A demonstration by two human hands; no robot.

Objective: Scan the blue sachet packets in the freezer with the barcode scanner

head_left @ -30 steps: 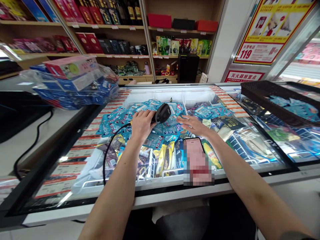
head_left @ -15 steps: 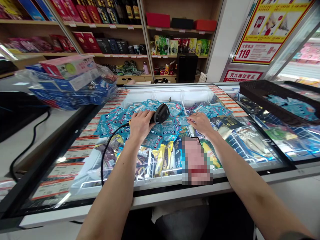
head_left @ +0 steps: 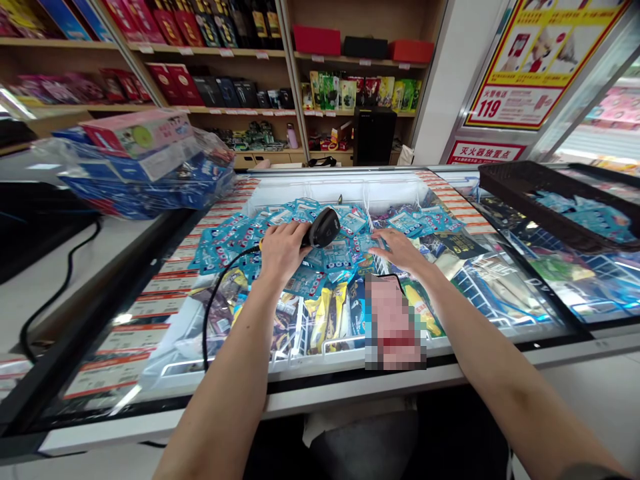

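A black handheld barcode scanner is in my left hand, whose fingers wrap round its handle. From it a black cable loops down toward the near edge. Small blue sachets lie spread over the glass top under and around my left hand. My right hand is open, thumb and fingers apart, just over the right side of the pile. More of the same sachets lie beyond it. Below my right hand rests a phone, its screen blurred out.
Under the glass, wire baskets hold wrapped ice creams. At left sit plastic-wrapped boxes. A dark tray with blue sachets stands at right. Price-label strips line the glass. Stocked shelves rise behind.
My right hand's thumb and fingers have parted, where before they were closer together at a sachet's edge. My left hand and the scanner have hardly moved.
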